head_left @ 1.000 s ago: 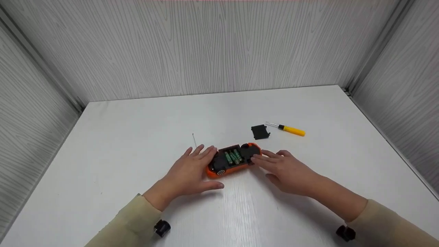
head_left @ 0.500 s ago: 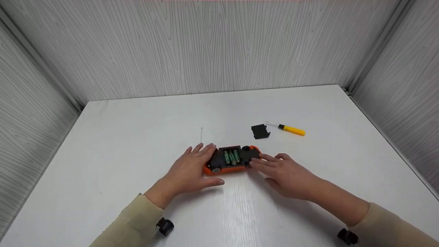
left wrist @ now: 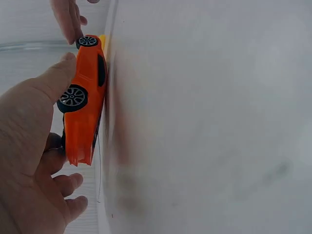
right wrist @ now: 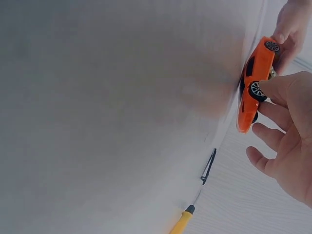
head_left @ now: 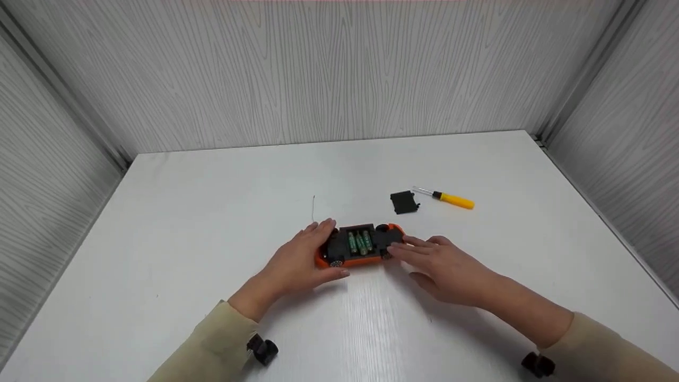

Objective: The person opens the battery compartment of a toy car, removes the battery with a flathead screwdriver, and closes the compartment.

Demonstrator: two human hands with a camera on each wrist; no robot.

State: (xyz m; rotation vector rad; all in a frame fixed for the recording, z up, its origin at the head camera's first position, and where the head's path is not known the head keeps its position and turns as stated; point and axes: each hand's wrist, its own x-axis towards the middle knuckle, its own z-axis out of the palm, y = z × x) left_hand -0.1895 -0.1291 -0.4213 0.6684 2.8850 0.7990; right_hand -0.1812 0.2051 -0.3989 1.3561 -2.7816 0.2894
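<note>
An orange toy car lies upside down on the table, its black underside facing up. Three green batteries sit side by side in its uncovered battery compartment. My left hand holds the car's left end, fingers over the far side and thumb along the near side. At the other end, my right hand rests its extended fingertips on the car near a wheel. The left wrist view shows the orange side and a wheel beside my left thumb. A thin antenna sticks out beyond my left fingers.
Behind the car lies a black battery cover. A screwdriver with a yellow handle is just right of it, its tip close to the cover. White panels enclose the white table at the back and sides.
The toy car has turned slightly clockwise and lies more level, its antenna swinging right. My left thumb has moved in closer to the car's near side. The cover and screwdriver stay put.
</note>
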